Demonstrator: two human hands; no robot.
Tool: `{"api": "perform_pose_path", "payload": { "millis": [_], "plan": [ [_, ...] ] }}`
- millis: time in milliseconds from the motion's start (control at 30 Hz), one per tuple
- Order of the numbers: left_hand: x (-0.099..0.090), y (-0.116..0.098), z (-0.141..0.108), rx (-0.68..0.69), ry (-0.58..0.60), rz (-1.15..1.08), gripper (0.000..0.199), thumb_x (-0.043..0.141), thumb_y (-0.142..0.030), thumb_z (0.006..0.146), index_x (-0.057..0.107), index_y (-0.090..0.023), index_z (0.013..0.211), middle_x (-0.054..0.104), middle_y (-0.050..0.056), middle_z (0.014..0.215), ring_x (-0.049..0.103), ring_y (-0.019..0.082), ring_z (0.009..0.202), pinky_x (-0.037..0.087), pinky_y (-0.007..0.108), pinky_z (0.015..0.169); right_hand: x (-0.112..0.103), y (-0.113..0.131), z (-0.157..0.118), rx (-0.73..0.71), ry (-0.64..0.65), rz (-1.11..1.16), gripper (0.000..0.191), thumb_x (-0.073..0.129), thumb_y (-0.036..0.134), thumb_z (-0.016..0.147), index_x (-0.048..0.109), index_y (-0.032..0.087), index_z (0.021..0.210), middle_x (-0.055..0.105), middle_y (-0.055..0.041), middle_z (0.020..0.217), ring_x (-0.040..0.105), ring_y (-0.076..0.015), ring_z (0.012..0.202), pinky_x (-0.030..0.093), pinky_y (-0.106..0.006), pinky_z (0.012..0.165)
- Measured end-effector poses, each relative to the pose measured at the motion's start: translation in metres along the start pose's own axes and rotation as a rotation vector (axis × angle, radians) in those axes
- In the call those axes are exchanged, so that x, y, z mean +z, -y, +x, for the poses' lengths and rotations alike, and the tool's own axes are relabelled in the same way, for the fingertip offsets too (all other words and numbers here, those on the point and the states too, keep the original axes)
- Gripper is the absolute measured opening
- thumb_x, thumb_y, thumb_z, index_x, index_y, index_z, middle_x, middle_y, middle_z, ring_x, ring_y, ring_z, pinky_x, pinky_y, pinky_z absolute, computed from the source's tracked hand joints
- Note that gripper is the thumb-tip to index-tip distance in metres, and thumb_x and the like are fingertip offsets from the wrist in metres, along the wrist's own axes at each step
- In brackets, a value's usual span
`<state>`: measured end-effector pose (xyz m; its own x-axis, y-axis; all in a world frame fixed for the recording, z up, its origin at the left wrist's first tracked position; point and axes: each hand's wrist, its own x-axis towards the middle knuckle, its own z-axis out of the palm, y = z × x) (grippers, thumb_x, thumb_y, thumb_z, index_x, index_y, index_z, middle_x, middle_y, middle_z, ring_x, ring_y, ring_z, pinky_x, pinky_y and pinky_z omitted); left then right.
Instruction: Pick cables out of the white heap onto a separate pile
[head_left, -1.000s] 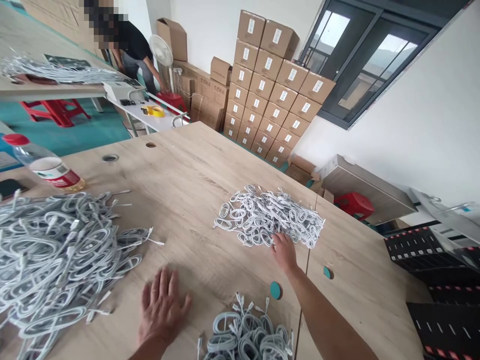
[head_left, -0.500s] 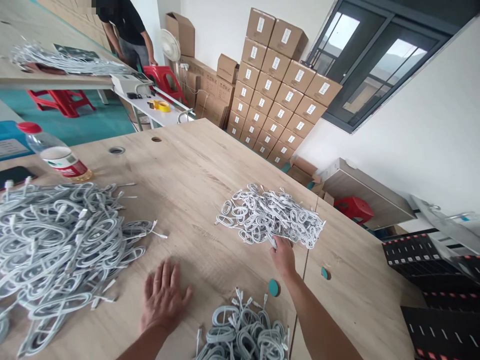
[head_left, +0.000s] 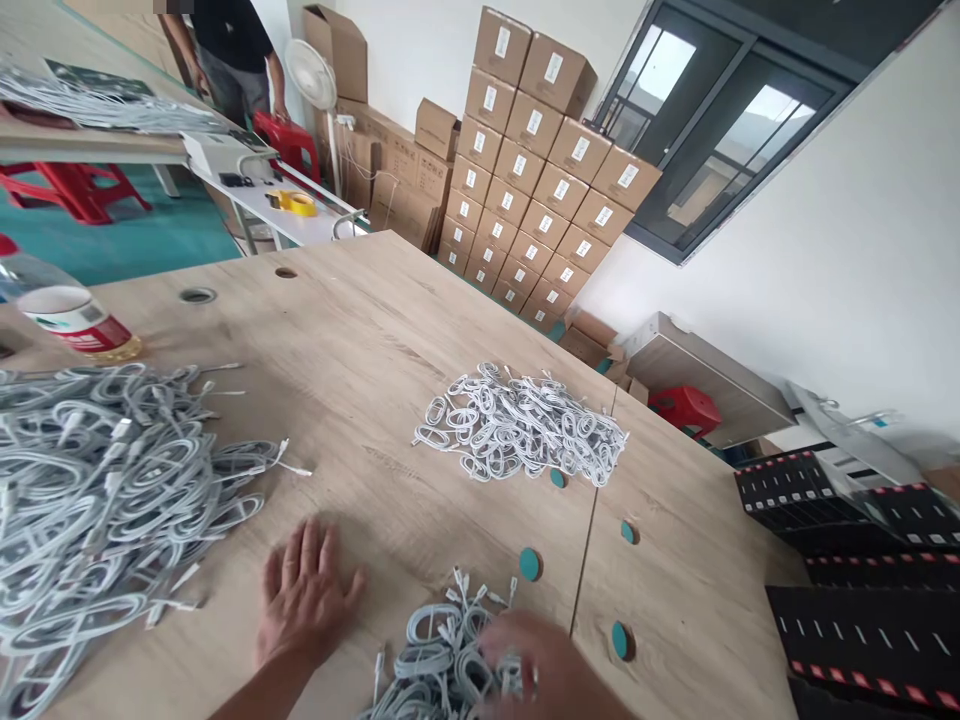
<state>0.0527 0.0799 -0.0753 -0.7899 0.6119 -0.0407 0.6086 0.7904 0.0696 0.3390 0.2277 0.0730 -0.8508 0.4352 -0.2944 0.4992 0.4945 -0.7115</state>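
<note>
My left hand lies flat on the wooden table, fingers spread, holding nothing. To its left is a large heap of coiled grey-white charging cables. My right hand is over a smaller bunch of coiled cables at the near edge of the view. Motion smears its fingers, so whether they hold anything cannot be seen. Farther off, a spread pile of thin white coiled cables lies on the table. Some green round caps, among them one cap, sit between the piles.
A drink bottle stands at the left. Behind the table are stacked cartons, a fan and a side table with yellow tape. A person stands at the back left. Black slotted boxes are at the right.
My right hand has come back from the far white cable pile to the near bunch. My left hand stays flat on the table. The view has turned slightly right.
</note>
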Motion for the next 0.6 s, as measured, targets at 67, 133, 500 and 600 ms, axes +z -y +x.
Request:
{"api": "perform_pose_path", "payload": {
  "millis": [67, 133, 500, 600],
  "plan": [
    [-0.001, -0.001, 0.000, -0.002, 0.007, 0.016, 0.078, 0.044, -0.049, 0.087, 0.048, -0.007, 0.152, 0.032, 0.016, 0.169, 0.018, 0.030, 0.160, 0.000, 0.048, 0.131, -0.021, -0.015, 0.053, 0.114, -0.159, -0.080, 0.049, 0.065, 0.031, 0.088, 0.065, 0.025, 0.136, 0.070, -0.0095, 0.128, 0.067, -0.0265, 0.115, 0.055, -0.037, 0.098],
    [-0.001, 0.000, -0.001, -0.012, 0.012, 0.040, 0.077, 0.044, -0.048, 0.087, 0.048, -0.008, 0.152, 0.032, 0.015, 0.169, 0.018, 0.030, 0.160, 0.000, 0.048, 0.131, -0.038, -0.032, 0.109, 0.223, -0.254, -0.272, 0.059, 0.061, 0.019, 0.087, 0.057, 0.022, 0.146, 0.063, -0.0129, 0.141, 0.060, -0.0270, 0.129, 0.048, -0.038, 0.107],
    [0.010, 0.005, -0.010, 0.008, -0.028, -0.029, 0.076, 0.044, -0.046, 0.087, 0.049, -0.006, 0.151, 0.032, 0.017, 0.168, 0.021, 0.031, 0.159, 0.002, 0.049, 0.131, -0.047, -0.081, 0.190, 0.122, -0.260, -0.791, 0.044, 0.060, 0.009, 0.081, 0.068, 0.019, 0.124, 0.073, -0.0124, 0.112, 0.064, -0.0262, 0.112, 0.049, -0.032, 0.094],
    [0.010, 0.004, -0.009, 0.000, -0.027, -0.075, 0.076, 0.046, -0.045, 0.086, 0.049, -0.005, 0.151, 0.032, 0.018, 0.168, 0.019, 0.031, 0.160, 0.001, 0.049, 0.131, -0.058, -0.086, 0.164, 0.148, -0.439, -0.532, 0.046, 0.055, 0.013, 0.081, 0.069, 0.018, 0.125, 0.074, -0.0109, 0.110, 0.066, -0.0248, 0.105, 0.050, -0.033, 0.094]
  ]
}}
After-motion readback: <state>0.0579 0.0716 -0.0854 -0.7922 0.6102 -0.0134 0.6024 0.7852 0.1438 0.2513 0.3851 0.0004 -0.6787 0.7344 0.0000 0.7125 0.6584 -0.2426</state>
